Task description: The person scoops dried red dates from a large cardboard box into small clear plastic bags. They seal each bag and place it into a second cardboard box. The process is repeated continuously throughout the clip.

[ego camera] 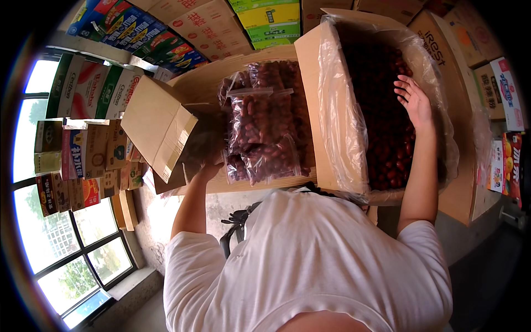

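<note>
Over a large plastic-lined cardboard box [327, 103] full of loose dark red dates [388, 153], my right hand [416, 101] is raised with its fingers apart and nothing in it. Several clear zip bags of dates [261, 120] lie stacked on the wooden table [232, 182] to the left of that box. My left hand [210, 169] is beside the lowest bags, at the shadowed opening of a smaller cardboard box [159, 124] with raised flaps. Shadow hides its fingertips, so I cannot tell whether they grip anything.
Printed cartons [199, 29] and green and yellow cartons [269, 25] are stacked behind the table. More cartons [91, 87] stand by the window [62, 240] at left. A large cardboard box [452, 83] and further packages [504, 95] line the right side.
</note>
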The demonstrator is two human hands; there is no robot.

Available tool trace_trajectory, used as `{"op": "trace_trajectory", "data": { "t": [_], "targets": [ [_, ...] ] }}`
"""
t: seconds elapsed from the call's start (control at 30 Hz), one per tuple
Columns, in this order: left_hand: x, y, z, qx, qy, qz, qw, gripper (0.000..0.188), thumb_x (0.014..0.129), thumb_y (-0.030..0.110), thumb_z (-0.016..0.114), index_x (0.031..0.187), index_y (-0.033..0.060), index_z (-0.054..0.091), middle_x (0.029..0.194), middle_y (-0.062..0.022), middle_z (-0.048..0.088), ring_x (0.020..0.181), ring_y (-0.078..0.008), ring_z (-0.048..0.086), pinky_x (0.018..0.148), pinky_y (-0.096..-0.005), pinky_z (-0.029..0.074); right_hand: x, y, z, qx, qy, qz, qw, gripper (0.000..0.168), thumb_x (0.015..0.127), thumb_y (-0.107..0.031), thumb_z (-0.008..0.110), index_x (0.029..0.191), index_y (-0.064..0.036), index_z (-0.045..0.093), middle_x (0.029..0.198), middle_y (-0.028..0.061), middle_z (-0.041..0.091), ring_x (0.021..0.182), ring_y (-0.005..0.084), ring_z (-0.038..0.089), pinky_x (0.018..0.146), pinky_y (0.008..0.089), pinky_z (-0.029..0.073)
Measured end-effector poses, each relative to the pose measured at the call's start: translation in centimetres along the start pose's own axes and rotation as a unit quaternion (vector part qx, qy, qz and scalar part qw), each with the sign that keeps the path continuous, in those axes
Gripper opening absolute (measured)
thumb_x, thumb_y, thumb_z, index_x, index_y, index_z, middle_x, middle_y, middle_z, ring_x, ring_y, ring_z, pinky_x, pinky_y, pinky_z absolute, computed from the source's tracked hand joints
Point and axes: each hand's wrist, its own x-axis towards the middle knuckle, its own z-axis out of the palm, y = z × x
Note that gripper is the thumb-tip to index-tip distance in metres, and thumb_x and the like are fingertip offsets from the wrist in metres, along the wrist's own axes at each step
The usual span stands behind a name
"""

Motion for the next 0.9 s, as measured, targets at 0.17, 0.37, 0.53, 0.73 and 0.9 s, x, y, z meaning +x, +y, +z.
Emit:
{"op": "trace_trajectory", "data": {
  "t": [0.17,0.37,0.53,0.73,0.9],
  "targets": [
    [0.3,-0.2,0.7,0.106,-0.032,-0.058,0.992,0.081,0.078,0.042,0.069,0.147,0.0229,0.030,0.149,-0.0214,0.028,0.136,-0.0436,0.028,0.111,-0.0505,0.028,0.0,0.1,-0.3,0.006,0.007,-0.003,1.000,0.038,0.094,-0.037,0.050,0.122,-0.012,0.056,0.112,0.0003,0.062,0.100,0.0099,0.055,0.086,0.0261,0.037],
    [-0.8,-0.5,0.9,0.087,-0.022,-0.050,0.995,0.081,0.079,0.044,0.067,0.147,0.0180,0.030,0.150,-0.0209,0.030,0.135,-0.0451,0.029,0.111,-0.0522,0.025,-0.1,0.1,0.7,-0.005,0.003,0.003,1.000,0.037,0.094,-0.038,0.050,0.121,-0.013,0.057,0.109,-0.0004,0.062,0.098,0.0101,0.055,0.086,0.0265,0.037],
    [-2.3,4.6,-3.1,0.198,0.004,-0.105,0.974,0.072,0.079,0.049,0.067,0.137,0.0112,0.045,0.138,-0.0211,0.046,0.127,-0.0406,0.043,0.105,-0.0485,0.036,0.0,0.0,0.7,0.003,-0.003,0.004,1.000,0.036,0.094,-0.038,0.051,0.120,-0.014,0.057,0.107,-0.0011,0.062,0.097,0.0099,0.055,0.085,0.0267,0.037],
    [-6.1,19.9,-15.7,0.133,-0.117,0.050,0.983,0.039,0.071,0.042,0.077,0.076,0.0031,0.072,0.076,-0.0122,0.070,0.072,-0.0248,0.068,0.069,-0.0374,0.052,-0.3,-0.3,0.6,0.003,-0.013,-0.017,1.000,0.035,0.094,-0.036,0.050,0.119,-0.013,0.058,0.107,-0.0009,0.063,0.097,0.0100,0.056,0.085,0.0269,0.038],
    [-12.9,33.2,-23.6,0.127,0.011,0.300,0.945,0.020,0.069,0.018,0.080,0.072,0.0035,0.066,0.071,-0.0092,0.067,0.069,-0.0193,0.065,0.064,-0.0330,0.051,-0.7,-0.9,1.6,-0.004,-0.026,-0.039,0.999,0.031,0.095,-0.033,0.049,0.117,-0.013,0.059,0.106,-0.0008,0.065,0.095,0.0097,0.058,0.084,0.0259,0.040]
  ]
}}
